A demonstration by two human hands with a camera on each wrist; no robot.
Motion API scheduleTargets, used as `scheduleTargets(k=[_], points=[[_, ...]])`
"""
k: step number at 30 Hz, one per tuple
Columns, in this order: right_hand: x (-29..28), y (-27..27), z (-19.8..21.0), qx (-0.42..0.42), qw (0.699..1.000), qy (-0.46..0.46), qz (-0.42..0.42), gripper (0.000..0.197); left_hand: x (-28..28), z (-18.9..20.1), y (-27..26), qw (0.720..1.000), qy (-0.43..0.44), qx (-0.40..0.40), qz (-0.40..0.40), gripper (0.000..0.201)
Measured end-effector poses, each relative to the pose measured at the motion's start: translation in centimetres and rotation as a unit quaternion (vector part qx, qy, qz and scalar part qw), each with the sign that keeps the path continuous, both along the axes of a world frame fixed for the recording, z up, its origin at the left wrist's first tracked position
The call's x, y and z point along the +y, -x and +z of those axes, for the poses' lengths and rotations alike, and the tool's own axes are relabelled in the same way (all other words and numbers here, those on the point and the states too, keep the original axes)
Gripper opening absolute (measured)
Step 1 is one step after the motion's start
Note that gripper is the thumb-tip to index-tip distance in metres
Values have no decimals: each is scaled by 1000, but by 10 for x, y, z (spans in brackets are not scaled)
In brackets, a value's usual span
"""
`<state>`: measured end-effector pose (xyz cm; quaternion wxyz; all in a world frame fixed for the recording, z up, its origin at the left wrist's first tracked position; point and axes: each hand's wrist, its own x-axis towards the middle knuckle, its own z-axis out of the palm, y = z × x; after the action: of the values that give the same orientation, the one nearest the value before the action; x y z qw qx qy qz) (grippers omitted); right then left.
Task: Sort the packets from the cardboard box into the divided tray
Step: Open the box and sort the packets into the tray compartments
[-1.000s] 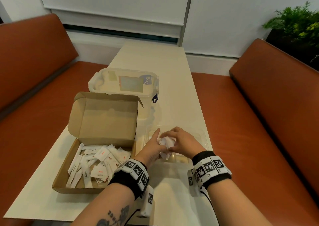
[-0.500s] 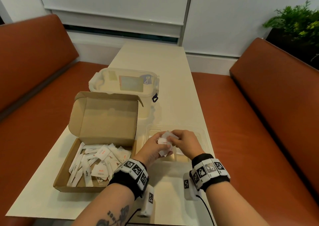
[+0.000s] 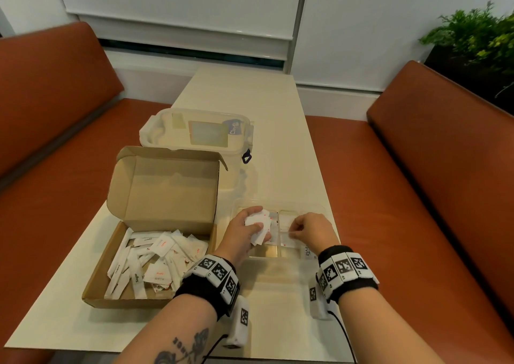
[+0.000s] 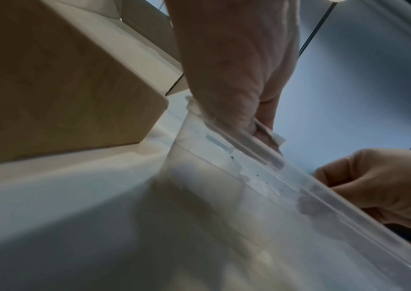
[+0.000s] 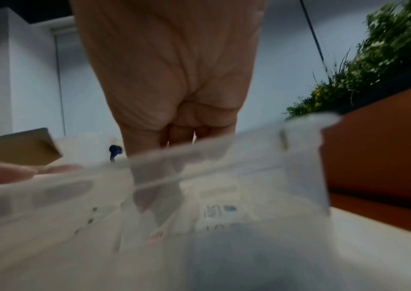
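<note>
Both hands over the clear tray, sorting packets.

Head view: the left hand (image 3: 244, 233) grips a bunch of white packets (image 3: 260, 226) above the tray (image 3: 319, 206); the right hand (image 3: 308, 231), fingers curled, pinches one packet (image 3: 286, 242) low in a middle compartment. More packets fill the open cardboard box (image 3: 97, 285) to the left. Left wrist view: fingers close round paper at the tray's rim. Right wrist view: blurred fingertips reach inside the tray.

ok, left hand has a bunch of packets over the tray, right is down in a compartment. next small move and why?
Probably the right hand lets go of its packet in that compartment of the divided tray, then reaches back to the bundle of packets in the left hand, since the bundle is unsorted.
</note>
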<state>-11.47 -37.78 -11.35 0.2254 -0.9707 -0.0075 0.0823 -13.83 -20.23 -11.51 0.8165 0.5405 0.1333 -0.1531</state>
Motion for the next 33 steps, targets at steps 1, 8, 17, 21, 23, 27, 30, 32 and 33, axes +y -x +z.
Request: scheduleTargets(k=[1, 8, 17, 21, 23, 27, 30, 32, 33], points=[[2, -1, -2, 0, 1000, 6, 8, 4, 0, 0, 0, 1000, -1, -1, 0, 39], [1, -1, -16, -16, 1000, -3, -20, 8, 1, -6, -2, 1000, -3, -3, -6, 37], [-2, 4, -22, -67, 997, 29, 1, 20, 1, -11, -4, 1000, -4, -12, -18, 36], [-3, 6, -25, -41, 998, 37, 16, 31, 2, -12, -5, 999, -11, -16, -28, 36], [-1, 5, -27, -33, 998, 58, 21, 35, 3, -13, -5, 999, -18, -15, -36, 37], [3, 3, -28, -42, 997, 68, 2, 37, 4, -15, -6, 998, -28, -18, -49, 38], [5, 2, -29, -42, 997, 65, -13, 36, 4, -14, -6, 998, -33, -18, -53, 38], [6, 2, -28, -35, 997, 59, -21, 35, 4, -14, -6, 998, -35, -14, -53, 38], [7, 3, -27, -35, 998, 49, -26, 33, 3, -13, -6, 998, -34, -11, -53, 37]])
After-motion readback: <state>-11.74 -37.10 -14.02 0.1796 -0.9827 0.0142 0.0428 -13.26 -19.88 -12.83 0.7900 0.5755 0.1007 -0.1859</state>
